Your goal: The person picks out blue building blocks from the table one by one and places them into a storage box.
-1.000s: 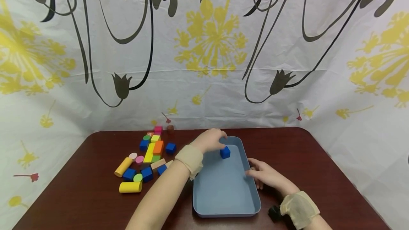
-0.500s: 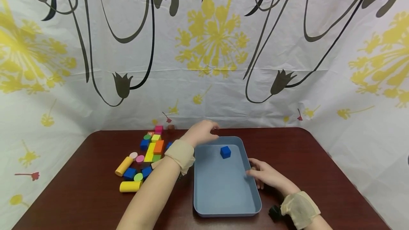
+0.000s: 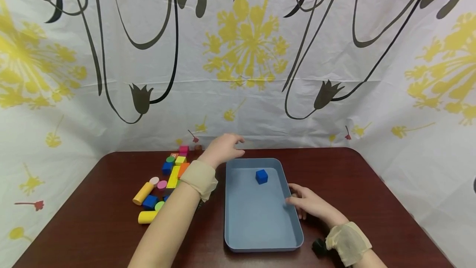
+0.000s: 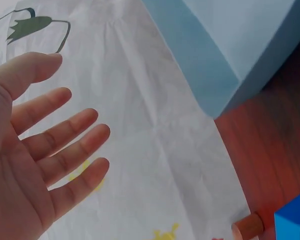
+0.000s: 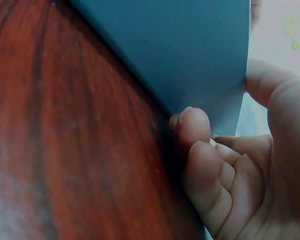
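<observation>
A blue cube [image 3: 262, 176] lies inside a shallow blue-grey tray [image 3: 263, 222], toward its far end. My left hand [image 3: 222, 149] is raised off the tray's far left corner and holds nothing. In the left wrist view the fingers of my left hand [image 4: 55, 145] are spread and relaxed, apart from the tray [image 4: 190, 55]. My right hand [image 3: 312, 202] grips the right side of the tray, thumb over the rim. The right wrist view shows that hand's curled fingers [image 5: 195, 122] against the outer wall of the tray [image 5: 190, 60].
Left of the tray lies a group of blocks, partly behind my left forearm: yellow cylinders [image 3: 143, 194], blue blocks [image 3: 150, 202], a yellow block [image 3: 173, 177], a magenta block [image 3: 184, 149] and others. A small black object [image 3: 320, 247] lies by my right wrist. A patterned curtain [image 3: 245, 106] hangs behind the table.
My left hand has moved left and up, from beside the blue cube to beyond the tray's far left corner. The cube stays in the tray, and my right hand has not moved.
</observation>
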A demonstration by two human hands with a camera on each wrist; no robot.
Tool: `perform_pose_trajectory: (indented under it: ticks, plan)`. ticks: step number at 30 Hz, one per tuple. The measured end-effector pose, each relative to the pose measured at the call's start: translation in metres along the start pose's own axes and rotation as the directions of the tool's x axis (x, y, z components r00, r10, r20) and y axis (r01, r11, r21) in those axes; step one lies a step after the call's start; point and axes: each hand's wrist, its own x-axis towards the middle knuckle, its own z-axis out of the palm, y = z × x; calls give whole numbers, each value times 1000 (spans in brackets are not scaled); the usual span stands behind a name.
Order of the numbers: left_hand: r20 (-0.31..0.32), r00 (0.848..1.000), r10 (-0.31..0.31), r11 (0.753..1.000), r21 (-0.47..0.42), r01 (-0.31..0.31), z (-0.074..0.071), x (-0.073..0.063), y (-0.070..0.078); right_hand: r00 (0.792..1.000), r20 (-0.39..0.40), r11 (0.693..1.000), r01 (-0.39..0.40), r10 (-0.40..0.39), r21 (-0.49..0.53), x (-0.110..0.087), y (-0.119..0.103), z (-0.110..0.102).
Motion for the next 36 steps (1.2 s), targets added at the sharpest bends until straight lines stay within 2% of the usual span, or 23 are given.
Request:
perform_pose_trajectory:
  ticks: [7,11,17,21,31,36]
  plan:
    - [-39,998,-57,998,12,57,-6,-5,-19,1000,4,1000,15,-15,9,0,0,-1]
    - [-35,994,-102,994,26,103,-9,-7,-27,999,3,999,32,-32,-4,1,1,-2]
    - [-23,984,-179,983,25,179,-8,-14,-33,1000,-4,1000,15,-15,-7,1,2,-1]
    - [-26,978,-205,978,30,206,-5,-20,-40,1000,-1,1000,20,-20,-6,1,2,-1]
    - [38,971,-237,972,-2,237,5,-29,-63,1000,-2,1000,19,-19,-4,1,3,-1]
    - [63,961,-270,963,-11,271,12,-32,-72,1000,-3,1000,19,-19,-3,1,3,-1]
